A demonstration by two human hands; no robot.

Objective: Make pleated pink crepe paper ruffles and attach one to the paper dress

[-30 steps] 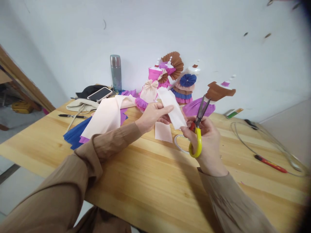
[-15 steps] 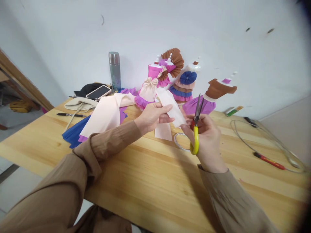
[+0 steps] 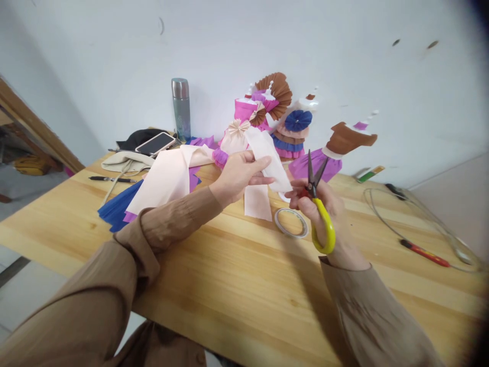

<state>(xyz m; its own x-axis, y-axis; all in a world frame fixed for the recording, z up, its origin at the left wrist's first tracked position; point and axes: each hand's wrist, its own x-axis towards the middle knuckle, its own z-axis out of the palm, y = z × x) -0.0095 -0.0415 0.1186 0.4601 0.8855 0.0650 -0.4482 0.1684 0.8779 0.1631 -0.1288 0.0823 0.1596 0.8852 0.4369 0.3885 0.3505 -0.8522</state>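
Yellow-handled scissors with dark metal blades [image 3: 313, 189]: shifted rightward with the right hand [image 3: 338, 219] since half a second ago, their V now wider, so more of the flat white tape ring [image 3: 277, 221] shows.
Pale pink paper strip [image 3: 269, 155]: held in the air beyond the tape ring and a little to its left, slanting down toward the right hand.
Left hand [image 3: 236, 176]: beyond the tape ring and to its left; its grip is closed, thumb over the strip and fingers beneath, at the strip's near left edge.
Right hand's grip: curled round the scissors' handles, to the right of the tape ring; its fingertips are right by the strip's lower end, though I cannot tell if they touch it.
Pale pink paper rectangle [image 3: 257, 203]: flat on the light wooden bench [image 3: 214, 275], just left of the tape ring, its far end hidden by the left hand.
Brown-topped figure in a purple crepe-paper skirt [image 3: 347, 140]: beyond the tape ring and to its right, behind the scissors' blades.
Large pale pink paper sheet [image 3: 164, 178]: well left of the tape ring, over blue and purple paper.
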